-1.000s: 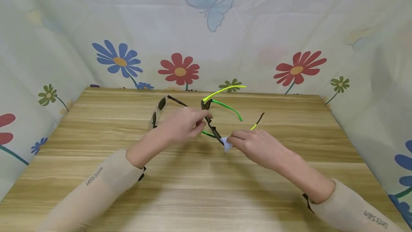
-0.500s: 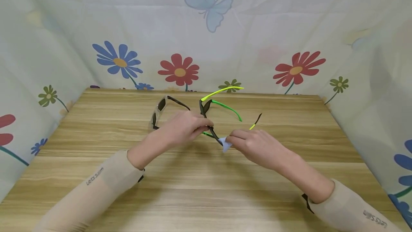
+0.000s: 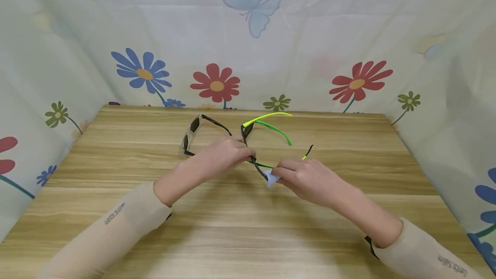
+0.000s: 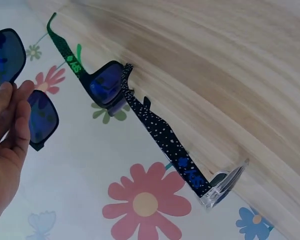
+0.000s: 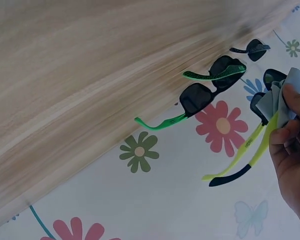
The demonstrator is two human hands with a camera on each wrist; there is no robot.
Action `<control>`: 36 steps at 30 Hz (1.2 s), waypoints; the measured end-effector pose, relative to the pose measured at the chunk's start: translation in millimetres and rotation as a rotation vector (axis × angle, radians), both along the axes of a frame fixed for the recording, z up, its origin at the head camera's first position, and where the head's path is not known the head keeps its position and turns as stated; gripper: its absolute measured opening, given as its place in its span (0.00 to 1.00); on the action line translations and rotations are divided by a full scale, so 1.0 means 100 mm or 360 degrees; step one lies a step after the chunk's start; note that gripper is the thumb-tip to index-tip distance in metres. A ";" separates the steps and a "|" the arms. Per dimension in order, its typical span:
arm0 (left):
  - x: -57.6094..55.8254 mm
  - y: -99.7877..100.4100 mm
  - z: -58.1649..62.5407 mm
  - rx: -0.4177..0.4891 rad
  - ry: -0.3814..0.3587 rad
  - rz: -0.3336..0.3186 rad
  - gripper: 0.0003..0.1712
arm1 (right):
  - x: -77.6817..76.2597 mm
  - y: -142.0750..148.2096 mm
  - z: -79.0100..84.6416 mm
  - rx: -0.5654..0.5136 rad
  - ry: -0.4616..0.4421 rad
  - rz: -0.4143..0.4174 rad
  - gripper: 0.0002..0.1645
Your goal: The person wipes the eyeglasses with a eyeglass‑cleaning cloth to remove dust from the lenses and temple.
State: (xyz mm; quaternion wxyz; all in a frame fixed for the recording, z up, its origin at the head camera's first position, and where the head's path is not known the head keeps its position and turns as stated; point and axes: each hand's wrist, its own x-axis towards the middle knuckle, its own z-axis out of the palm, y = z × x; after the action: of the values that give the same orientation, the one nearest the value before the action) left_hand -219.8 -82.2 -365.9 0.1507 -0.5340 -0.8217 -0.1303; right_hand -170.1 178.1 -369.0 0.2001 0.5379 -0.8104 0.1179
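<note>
My left hand [image 3: 228, 154] pinches black-framed sunglasses with yellow temples [image 3: 266, 118] near the bridge, above the table; their dark lenses [image 4: 44, 117] show in the left wrist view. My right hand [image 3: 311, 180] pinches a pale blue cleaning cloth [image 3: 272, 178] folded over the frame's near end. In the right wrist view, the cloth [image 5: 282, 97] covers part of a lens, and both yellow temples [image 5: 264, 145] stick out below. Sunglasses with green temples [image 3: 276, 129] lie on the table just behind, partly hidden by the held pair and my left hand.
Clear-framed sunglasses [image 3: 195, 125] with speckled black temples [image 4: 165, 140] stand on the wooden table [image 3: 240, 236], left of the green pair and beside my left hand. A flowered curtain [image 3: 302, 46] rises along the table's back edge and both sides.
The yellow-templed sunglasses have tilted, and their far temple has dropped lower. My left fingers have shifted slightly nearer along the frame. My right hand stays at the near end with the cloth.
</note>
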 end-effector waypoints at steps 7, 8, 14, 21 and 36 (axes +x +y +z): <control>0.05 0.00 -0.08 -0.0009 0.0087 -0.0129 0.03 | 0.07 0.00 -0.07 0.0054 -0.0049 0.0022 0.13; 0.06 0.00 -0.09 -0.0012 0.0089 -0.0142 0.02 | 0.08 0.00 -0.08 0.0065 -0.0062 0.0020 0.13; 0.12 -0.03 -0.13 -0.0035 0.0011 -0.0166 0.03 | 0.13 0.01 -0.09 0.0148 -0.0174 -0.0030 0.11; 0.18 -0.06 -0.15 -0.0058 -0.0195 -0.0149 0.05 | 0.17 0.04 -0.09 0.0236 -0.0230 -0.0043 0.10; 0.18 -0.10 -0.21 -0.0040 -0.0323 -0.0319 0.05 | 0.24 0.20 -0.03 0.0314 -0.0348 -0.0017 0.10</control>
State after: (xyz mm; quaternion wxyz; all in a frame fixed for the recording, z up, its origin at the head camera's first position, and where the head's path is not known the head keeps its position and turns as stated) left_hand -201.3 -91.9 -386.7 0.0463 -0.5992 -0.7769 -0.1878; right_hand -146.3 198.4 -372.3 0.0576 0.5345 -0.8379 0.0945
